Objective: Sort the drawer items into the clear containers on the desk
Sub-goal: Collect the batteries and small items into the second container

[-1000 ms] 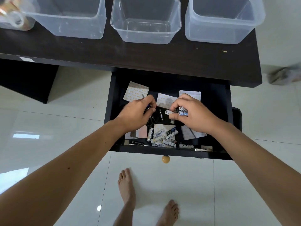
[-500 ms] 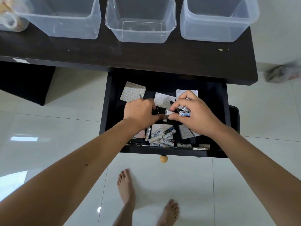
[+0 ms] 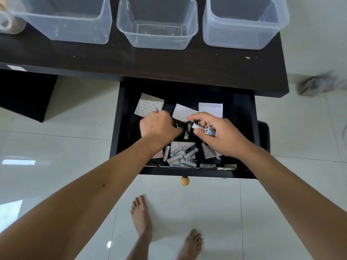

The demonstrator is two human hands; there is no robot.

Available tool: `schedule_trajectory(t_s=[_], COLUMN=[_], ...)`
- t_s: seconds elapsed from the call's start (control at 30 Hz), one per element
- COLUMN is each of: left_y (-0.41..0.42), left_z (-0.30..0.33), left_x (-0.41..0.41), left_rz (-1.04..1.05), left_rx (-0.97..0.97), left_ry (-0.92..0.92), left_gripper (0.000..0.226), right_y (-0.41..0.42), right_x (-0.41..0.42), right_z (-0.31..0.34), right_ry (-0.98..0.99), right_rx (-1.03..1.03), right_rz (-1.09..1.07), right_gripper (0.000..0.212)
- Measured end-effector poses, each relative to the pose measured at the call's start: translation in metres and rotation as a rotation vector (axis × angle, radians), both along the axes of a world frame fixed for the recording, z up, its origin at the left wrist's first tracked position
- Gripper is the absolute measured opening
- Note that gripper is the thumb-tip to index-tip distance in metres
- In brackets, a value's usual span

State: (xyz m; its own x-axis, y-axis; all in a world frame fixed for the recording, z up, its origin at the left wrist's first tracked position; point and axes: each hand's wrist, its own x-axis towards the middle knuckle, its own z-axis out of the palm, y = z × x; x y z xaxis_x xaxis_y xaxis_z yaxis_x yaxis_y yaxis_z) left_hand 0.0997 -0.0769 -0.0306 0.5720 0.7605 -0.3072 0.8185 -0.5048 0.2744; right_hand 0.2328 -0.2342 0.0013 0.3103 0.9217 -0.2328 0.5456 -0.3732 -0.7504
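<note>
**Batteries gathered in the open drawer**

Batteries (image 3: 181,156) are what I am after, and most lie loose in a heap at the front of the drawer (image 3: 242,139), which hangs open under the desk (image 3: 169,61). Three clear containers (image 3: 157,23) wait on the desk above, all seemingly bare. My right hand (image 3: 223,136) is curled shut around a small bundle of batteries (image 3: 208,130), with one more pinched between thumb and forefinger. My left hand (image 3: 159,128) is closed over something thin and dark; I cannot tell exactly what.

I judge the batteries stiff, smooth and fairly dense for their size, so they should roll and slip. Gripping each across its middle, or cupping several in the palm, looks safest. The paper packets (image 3: 149,106) at the back look light and floppy, best lifted by an edge.

Labels I can read: "TEKNOX" on several batteries, "Heybright" on others, including a black battery (image 3: 187,132) between my hands.
</note>
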Motion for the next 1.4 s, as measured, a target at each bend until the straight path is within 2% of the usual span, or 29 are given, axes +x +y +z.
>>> schedule_trajectory(t_s=[0.07,0.2,0.3,0.4,0.5,0.6,0.63,0.73,0.9,1.0,1.23,1.3,1.4], left_y=[-0.001,0.002,0.009,0.015,0.019,0.021,0.021,0.022,0.021,0.022,0.022,0.023,0.024], left_z=[0.002,0.008,0.012,0.015,0.017,0.016,0.016,0.010,0.008,0.007,0.009,0.007,0.008], left_x=[0.000,-0.004,-0.013,-0.023,-0.030,-0.037,-0.039,-0.045,-0.050,-0.051,-0.051,-0.051,-0.051], left_rz=[0.006,0.060,0.104,0.161,0.201,0.237,0.239,0.219,0.109,0.078,0.066,0.080,0.121], left_rx=[-0.016,-0.131,-0.307,-0.554,-0.767,-0.961,-0.999,-1.027,-0.986,-0.968,-0.968,-0.981,-1.027], left_ry=[-0.003,-0.072,-0.196,-0.416,-0.509,-0.559,-0.574,-0.625,-0.619,-0.623,-0.674,-0.682,-0.709], left_gripper=[0.038,0.030,0.023,0.018,0.016,0.015,0.012,0.006,0.031,0.034,0.032,0.030,0.030], right_y=[-0.001,-0.002,0.001,0.006,0.014,0.022,0.025,0.031,0.035,0.034,0.031,0.028,0.024], right_x=[0.000,-0.001,0.000,0.002,0.005,0.005,0.005,0.007,0.011,0.007,0.007,0.007,0.006], right_z=[0.001,-0.002,-0.005,-0.010,-0.016,-0.020,-0.022,-0.025,-0.027,-0.027,-0.025,-0.025,-0.028], right_ry=[0.001,0.042,0.077,0.050,-0.106,-0.187,-0.209,-0.217,-0.236,-0.302,-0.373,-0.353,-0.178], right_rx=[-0.011,-0.020,-0.051,-0.100,-0.121,-0.171,-0.189,-0.249,-0.265,-0.256,-0.198,-0.194,-0.125], right_rz=[-0.012,-0.065,-0.100,-0.093,0.021,0.164,0.205,0.251,0.267,0.306,0.363,0.356,0.240], right_gripper=[0.026,0.008,0.021,0.022,0.020,0.010,0.014,0.031,0.029,0.031,0.020,0.017,0.010])
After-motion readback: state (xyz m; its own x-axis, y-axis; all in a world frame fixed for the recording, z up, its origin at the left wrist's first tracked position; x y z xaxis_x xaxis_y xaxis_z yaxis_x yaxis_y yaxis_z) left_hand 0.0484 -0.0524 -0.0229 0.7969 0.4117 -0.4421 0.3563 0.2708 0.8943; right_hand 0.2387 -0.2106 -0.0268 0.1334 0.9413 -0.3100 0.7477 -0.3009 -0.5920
